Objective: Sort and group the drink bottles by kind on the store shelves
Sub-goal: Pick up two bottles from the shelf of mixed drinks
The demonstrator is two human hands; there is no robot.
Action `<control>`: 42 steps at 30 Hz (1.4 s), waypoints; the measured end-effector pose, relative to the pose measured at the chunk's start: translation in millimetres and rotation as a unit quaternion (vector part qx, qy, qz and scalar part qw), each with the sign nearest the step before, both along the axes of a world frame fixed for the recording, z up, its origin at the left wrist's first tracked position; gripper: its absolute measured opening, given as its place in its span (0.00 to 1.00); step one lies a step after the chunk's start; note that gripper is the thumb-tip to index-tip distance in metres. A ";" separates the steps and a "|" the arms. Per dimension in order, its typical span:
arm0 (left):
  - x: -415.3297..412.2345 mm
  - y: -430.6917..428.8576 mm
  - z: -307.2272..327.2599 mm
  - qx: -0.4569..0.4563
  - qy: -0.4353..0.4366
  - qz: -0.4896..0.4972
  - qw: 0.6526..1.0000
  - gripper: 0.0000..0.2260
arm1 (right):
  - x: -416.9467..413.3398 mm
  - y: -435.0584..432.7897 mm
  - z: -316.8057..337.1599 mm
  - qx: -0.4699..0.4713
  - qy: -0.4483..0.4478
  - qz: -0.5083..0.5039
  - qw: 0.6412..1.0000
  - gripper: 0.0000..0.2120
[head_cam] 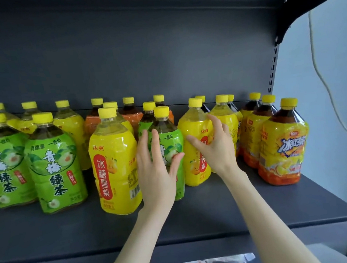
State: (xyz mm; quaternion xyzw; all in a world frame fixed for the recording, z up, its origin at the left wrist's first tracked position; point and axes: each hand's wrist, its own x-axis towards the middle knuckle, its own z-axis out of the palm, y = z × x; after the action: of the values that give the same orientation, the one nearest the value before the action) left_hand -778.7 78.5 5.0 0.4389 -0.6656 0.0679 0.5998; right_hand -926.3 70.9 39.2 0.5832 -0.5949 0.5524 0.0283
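A: Two hands up at the shelf [50, 234] rn. Where's the left hand [157, 165]?

B: On the green bottle [168, 136], front row, abt the middle. Its fingers [155, 141] are spread & straight, laid flat on the label, thumb out on the right side. It's a bit blurry, so idk if it squeezes.

A: And the right hand [218, 148]?

B: On the yellow pear bottle [191, 127], just beside the green one, on its right. That hand is spread wide too. The thumb lies across the red label & the other fingers go up the bottle's right side.

A: Are both bottles standing up?

B: Yep, both upright on the shelf, yellow caps on.

A: What's to the left of them?

B: A second pear bottle [114, 163], just beside the left hand. Further left stand 2 green bottles [54, 163], w/ more bottles behind them.

A: And to the right?

B: Iced tea bottles [282, 141]. Dark drink, yellow & orange wrap, in a line going back, near the shelf's end.

A: What's in the back row?

B: Orange-wrap bottles [131, 116] & some yellow ones, all mixed up. Every one has a yellow cap.

A: Anything else?

B: A white cord [335, 110] hangs on the pale wall at the far right.
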 end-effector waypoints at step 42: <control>115.5 65.2 -25.7 0.215 0.268 -0.230 0.910 0.33 | 88.5 109.3 -51.4 -0.024 -0.317 0.203 0.926 0.31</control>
State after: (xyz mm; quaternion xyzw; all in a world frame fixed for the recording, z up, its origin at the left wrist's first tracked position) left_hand -663.2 143.7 -20.7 0.3935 -0.5607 -0.3373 0.6458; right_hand -837.9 180.2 -12.2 0.4850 -0.4281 0.7168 -0.2602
